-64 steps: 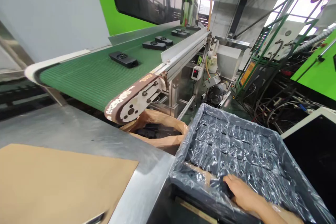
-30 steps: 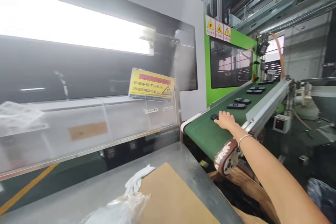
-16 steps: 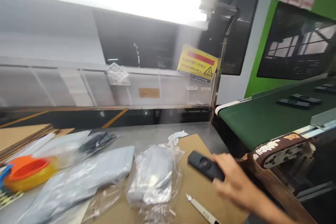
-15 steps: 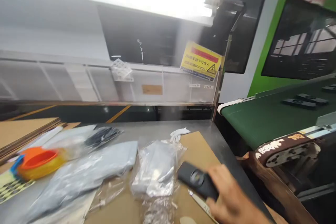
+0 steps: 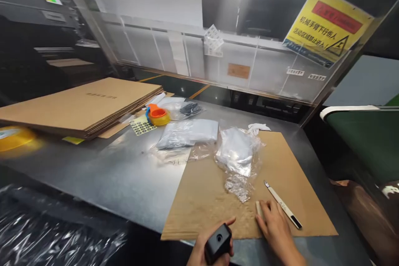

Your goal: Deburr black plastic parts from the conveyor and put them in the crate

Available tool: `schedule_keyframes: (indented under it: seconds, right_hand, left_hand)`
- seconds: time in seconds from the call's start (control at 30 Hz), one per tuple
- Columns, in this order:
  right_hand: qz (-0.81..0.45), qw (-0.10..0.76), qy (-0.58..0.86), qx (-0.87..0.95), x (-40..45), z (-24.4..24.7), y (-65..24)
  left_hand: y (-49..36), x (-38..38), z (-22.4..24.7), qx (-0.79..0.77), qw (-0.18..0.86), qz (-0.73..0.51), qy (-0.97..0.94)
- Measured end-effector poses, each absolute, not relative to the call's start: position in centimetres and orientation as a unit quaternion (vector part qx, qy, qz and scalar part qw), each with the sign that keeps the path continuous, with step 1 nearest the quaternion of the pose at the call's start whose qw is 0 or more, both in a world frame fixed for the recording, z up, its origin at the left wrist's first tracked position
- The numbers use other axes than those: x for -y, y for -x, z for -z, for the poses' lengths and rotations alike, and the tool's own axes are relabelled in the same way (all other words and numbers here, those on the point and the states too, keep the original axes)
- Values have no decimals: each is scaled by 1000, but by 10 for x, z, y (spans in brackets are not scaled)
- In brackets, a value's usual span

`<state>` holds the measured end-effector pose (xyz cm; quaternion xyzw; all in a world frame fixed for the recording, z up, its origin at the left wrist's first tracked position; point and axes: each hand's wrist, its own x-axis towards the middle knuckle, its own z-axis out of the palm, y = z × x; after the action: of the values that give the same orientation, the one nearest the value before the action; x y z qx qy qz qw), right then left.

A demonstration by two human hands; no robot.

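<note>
Under both hands, the steel table is stretching away to the far left of the grips, and a stack of flat cardboard is lying on its far-left side. Well off to the right of the right grip, a green conveyor belt is showing at the frame edge. Directly ahead of both grips a brown cardboard sheet is covering the near part of the table. Beyond it, clear plastic bags are lying crumpled, one of them sitting on the sheet straight ahead of the right grip. Farther out to the left, an orange tape roll is resting beside the stack.

A slim craft knife is lying on the sheet just beside the right hand, apart from its fingers. That hand's grip is lying loose and flat on the cardboard, its fingertips touching a small pale piece, possibly a scrap or a blade cover; the view is too blurred to say. The left hand is gripping a black plastic part at the table's near edge, fingers wrapping closed around it.

Judging by this, the part is already being held over the work sheet, while the knife is lying unused, so any trimming is looking not yet begun.
</note>
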<state>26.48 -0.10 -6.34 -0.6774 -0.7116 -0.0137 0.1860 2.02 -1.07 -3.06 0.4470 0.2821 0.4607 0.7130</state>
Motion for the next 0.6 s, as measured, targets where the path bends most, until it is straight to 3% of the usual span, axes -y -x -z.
schedule_keyframes:
  seconds: [0.17, 0.3, 0.43, 0.6]
  right_hand:
    - [-69, 225, 625, 744, 24, 28, -242]
    - [-153, 366, 438, 806, 39, -27, -191]
    - [-208, 330, 427, 816, 42, -40, -158]
    - [-162, 360, 385, 834, 45, -25, -159]
  left_hand:
    - [-1, 17, 41, -306, 595, -426, -609]
    - [-3, 12, 30, -274, 567, -381, -677]
    - [-3, 12, 16, -233, 581, -358, -693]
    - [3, 20, 13, -259, 577, -354, -690]
